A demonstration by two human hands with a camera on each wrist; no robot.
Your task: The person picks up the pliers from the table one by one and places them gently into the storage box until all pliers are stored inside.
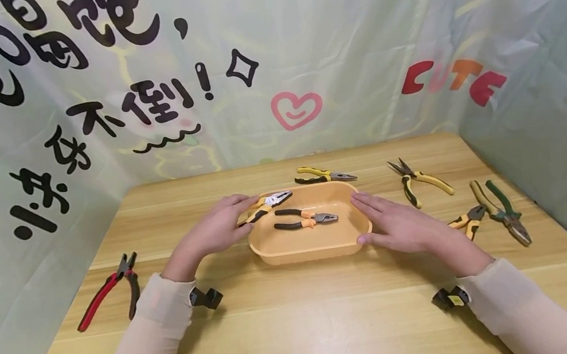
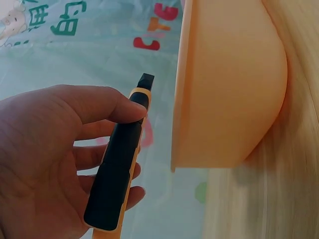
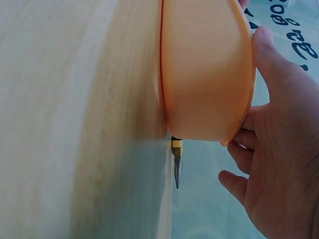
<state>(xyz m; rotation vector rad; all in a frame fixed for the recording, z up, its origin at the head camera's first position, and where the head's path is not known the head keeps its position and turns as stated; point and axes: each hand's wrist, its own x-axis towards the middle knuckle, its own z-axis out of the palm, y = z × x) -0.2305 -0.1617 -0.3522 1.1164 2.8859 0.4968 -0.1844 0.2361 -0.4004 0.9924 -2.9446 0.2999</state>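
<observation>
My left hand (image 1: 218,224) grips yellow-and-black pliers (image 1: 276,199) by the handles, with thumb and fingers round them. Their silver head reaches over the left rim of a light orange plastic basin (image 1: 317,251). In the left wrist view, the pliers' dark handle (image 2: 113,169) shows beside the basin's outer wall (image 2: 229,84), apart from it. Inside the basin lie orange-and-black pliers (image 1: 308,219), head to the right. My right hand (image 1: 403,225) rests on the basin's right rim with fairly straight fingers. The right wrist view shows its thumb (image 3: 264,42) and fingertips along the rim.
Behind the basin lie yellow-and-black long-nose pliers (image 1: 325,175). Open needle-nose pliers (image 1: 410,178), yellow-black cutters (image 1: 474,216) and green-and-tan pliers (image 1: 506,214) lie on the right. Red-and-black pliers (image 1: 122,272) lie at the left. Printed curtains border the wooden table (image 1: 309,324).
</observation>
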